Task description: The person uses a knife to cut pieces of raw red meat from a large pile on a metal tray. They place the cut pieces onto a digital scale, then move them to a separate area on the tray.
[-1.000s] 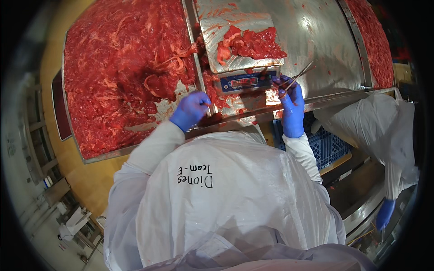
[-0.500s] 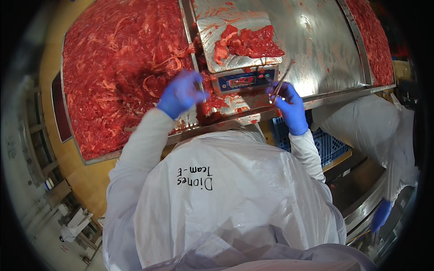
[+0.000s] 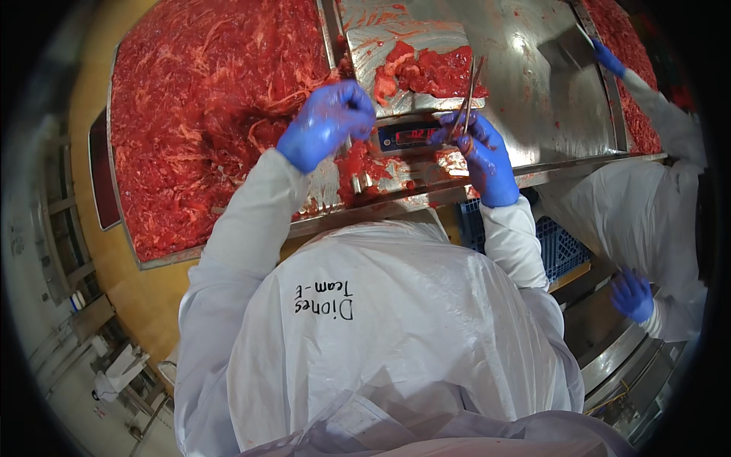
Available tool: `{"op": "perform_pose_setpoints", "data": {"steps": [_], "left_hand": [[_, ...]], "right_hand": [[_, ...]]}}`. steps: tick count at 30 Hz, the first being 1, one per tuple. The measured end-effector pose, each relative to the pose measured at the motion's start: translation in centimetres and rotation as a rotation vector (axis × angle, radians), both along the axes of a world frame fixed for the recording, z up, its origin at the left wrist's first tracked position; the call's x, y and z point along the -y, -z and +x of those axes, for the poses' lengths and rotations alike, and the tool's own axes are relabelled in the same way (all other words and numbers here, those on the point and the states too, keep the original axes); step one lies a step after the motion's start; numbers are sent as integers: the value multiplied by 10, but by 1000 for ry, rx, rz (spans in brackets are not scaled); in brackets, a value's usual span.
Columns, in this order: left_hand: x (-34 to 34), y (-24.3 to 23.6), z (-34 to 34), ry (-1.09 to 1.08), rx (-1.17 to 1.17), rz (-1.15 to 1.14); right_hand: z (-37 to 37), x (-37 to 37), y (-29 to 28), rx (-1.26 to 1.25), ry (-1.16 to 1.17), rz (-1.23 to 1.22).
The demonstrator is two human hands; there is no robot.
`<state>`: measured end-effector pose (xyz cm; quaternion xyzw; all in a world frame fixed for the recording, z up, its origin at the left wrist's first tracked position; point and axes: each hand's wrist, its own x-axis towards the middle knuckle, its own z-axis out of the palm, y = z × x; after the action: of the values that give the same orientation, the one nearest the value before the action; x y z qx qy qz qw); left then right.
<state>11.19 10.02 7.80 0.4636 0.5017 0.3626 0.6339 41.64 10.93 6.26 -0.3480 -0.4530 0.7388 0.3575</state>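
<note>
My right hand (image 3: 491, 164), in a blue glove, is closed around long, thin metal tweezers (image 3: 470, 91) at the front right corner of a digital scale (image 3: 365, 53). The tweezers point away from me, their tips over the edge of the raw red meat pieces (image 3: 434, 72) on the scale's steel plate. Fingers curled together, my gloved left hand (image 3: 324, 126) hovers at the scale's front left, beside a big heap of red meat trimmings (image 3: 205, 114). Whether anything is pinched in it is hidden. Part of the scale's lit display (image 3: 411, 137) shows between my hands.
Meat scraps (image 3: 365, 164) lie along the table's front edge, below the scale. At the right, a co-worker's gloved hand (image 3: 609, 57) holds a flat metal blade (image 3: 571, 47) by more meat (image 3: 647, 114). Blue crates (image 3: 560, 247) stand under the table's edge.
My left hand has moved right and forward, toward the scale. My right hand has shifted inward, the tweezers now more upright. The co-worker's hand with the blade has come into view.
</note>
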Motion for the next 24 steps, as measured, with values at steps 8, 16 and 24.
{"op": "perform_pose_setpoints", "data": {"steps": [8, 16, 24], "left_hand": [[-32, -8, 6, -100, -70, 317], [112, 141, -17, 144, -812, 313], [68, 117, -119, -483, -116, -110]], "right_hand": [[-10, 13, 24, -24, 10, -23], [6, 30, 29, 261, -348, -259], [-22, 35, 67, 276, -308, -168]]}}
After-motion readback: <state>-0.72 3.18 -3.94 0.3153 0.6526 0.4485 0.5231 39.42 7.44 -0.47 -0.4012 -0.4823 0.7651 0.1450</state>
